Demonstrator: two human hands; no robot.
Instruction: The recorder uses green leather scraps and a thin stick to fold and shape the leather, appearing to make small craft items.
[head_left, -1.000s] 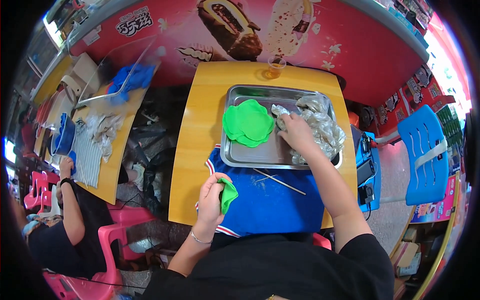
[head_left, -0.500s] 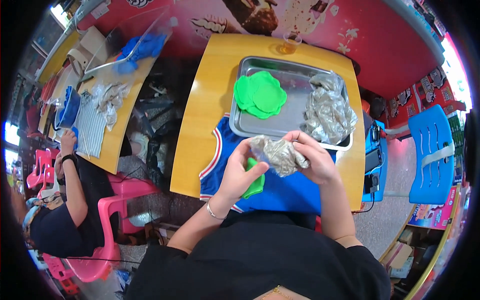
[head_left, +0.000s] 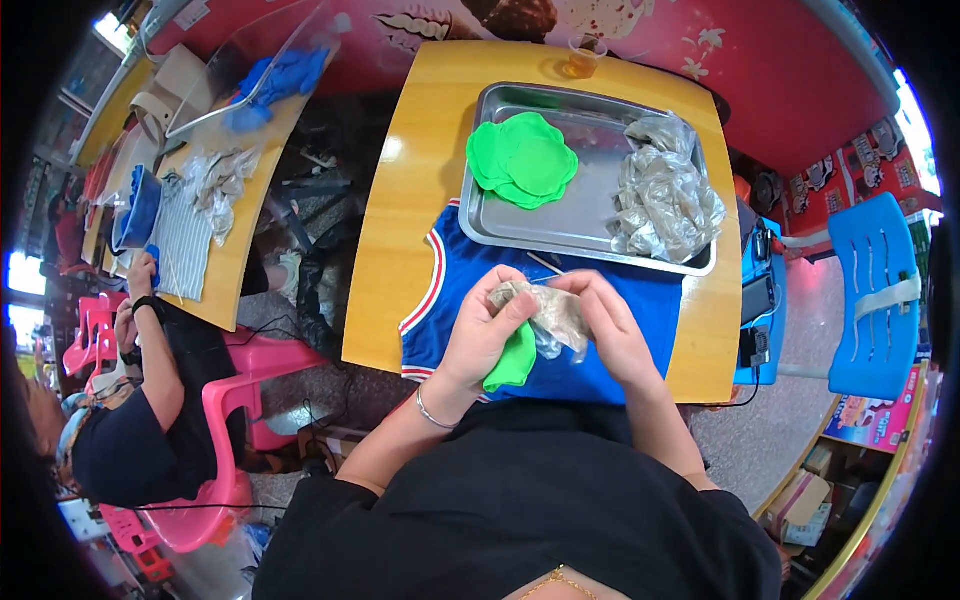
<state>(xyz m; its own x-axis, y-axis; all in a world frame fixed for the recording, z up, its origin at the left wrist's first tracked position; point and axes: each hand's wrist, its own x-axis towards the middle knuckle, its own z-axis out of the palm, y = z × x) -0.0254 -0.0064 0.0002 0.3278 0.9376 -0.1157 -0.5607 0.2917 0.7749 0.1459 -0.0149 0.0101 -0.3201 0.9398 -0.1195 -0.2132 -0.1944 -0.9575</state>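
- Two hands, one crinkly bundle [head_left: 560, 312], one metal tray [head_left: 592, 205], one cup [head_left: 582, 62].
- The tray has flat green shapes [head_left: 524, 160], too overlapped to count, and a crinkly pile [head_left: 668, 200].
- The cup has yellow drink.
- The left hand [head_left: 480, 335] pinches the bundle's left end and holds one green piece [head_left: 513, 361] below its thumb.
- The right hand [head_left: 612, 325] pinches the right end.

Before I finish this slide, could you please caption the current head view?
Left hand, also holding a green piece, and right hand grip a crumpled plastic bundle above a blue garment.
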